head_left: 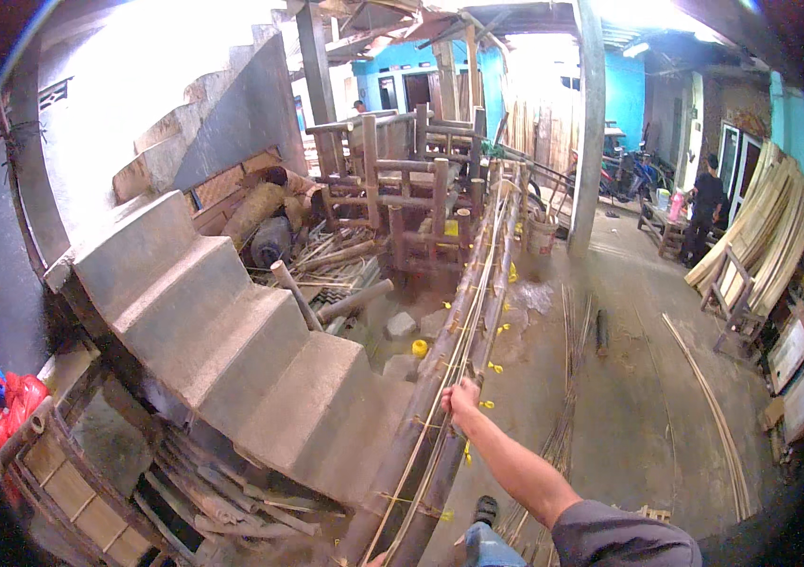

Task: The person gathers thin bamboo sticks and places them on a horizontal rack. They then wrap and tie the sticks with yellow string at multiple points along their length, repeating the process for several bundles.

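My right hand (461, 399) is closed in a fist over the long bamboo poles (479, 283), at about the middle of their length. A small dark end shows just beyond the fist, but what the fingers hold cannot be made out. Thin pale bamboo strips (433, 454) run lengthwise along the poles and pass beside the hand. Yellow ties (487, 404) stick out at intervals along the right side of the poles. Only a sliver of my left hand (376, 560) shows at the bottom edge, beside the strips; its fingers are hidden.
Concrete stairs (241, 321) rise on the left. A log frame (421, 180) stands beyond them, near a yellow roll (419, 348). Loose strips (567, 378) lie on the floor at right. Bamboo slats (770, 227) lean against the right wall, near a person in dark clothes (707, 203).
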The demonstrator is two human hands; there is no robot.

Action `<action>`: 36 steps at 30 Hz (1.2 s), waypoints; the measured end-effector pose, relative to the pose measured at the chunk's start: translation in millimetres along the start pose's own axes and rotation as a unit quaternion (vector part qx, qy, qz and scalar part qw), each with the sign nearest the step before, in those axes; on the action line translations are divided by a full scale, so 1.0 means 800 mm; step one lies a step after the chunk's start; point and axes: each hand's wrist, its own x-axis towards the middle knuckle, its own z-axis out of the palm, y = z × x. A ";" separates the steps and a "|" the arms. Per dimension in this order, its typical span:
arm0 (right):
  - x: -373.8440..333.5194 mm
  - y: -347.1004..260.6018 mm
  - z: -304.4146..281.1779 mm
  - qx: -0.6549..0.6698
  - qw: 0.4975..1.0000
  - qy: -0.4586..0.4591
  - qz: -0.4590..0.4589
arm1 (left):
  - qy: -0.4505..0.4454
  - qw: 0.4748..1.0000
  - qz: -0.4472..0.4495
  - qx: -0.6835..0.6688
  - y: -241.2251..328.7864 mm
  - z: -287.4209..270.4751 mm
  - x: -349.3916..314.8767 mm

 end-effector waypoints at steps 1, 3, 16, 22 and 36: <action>-0.023 -0.008 -0.009 -0.025 0.998 -0.049 0.008 | -0.015 0.996 -0.076 -0.054 0.041 -0.017 -0.018; -0.051 -0.018 -0.046 -0.075 0.986 -0.145 0.025 | -0.025 0.983 -0.152 -0.102 0.090 -0.039 -0.032; -0.232 0.289 -0.681 -0.617 0.720 -0.047 0.315 | 0.099 0.983 -0.046 0.144 0.096 0.001 0.100; -0.058 0.297 -0.666 -0.559 0.783 -0.090 0.258 | 0.279 0.862 -0.049 0.419 0.170 -0.021 0.176; 0.702 -0.260 -0.521 -0.161 0.986 0.035 -0.037 | -0.323 0.919 0.181 0.134 0.482 0.498 0.700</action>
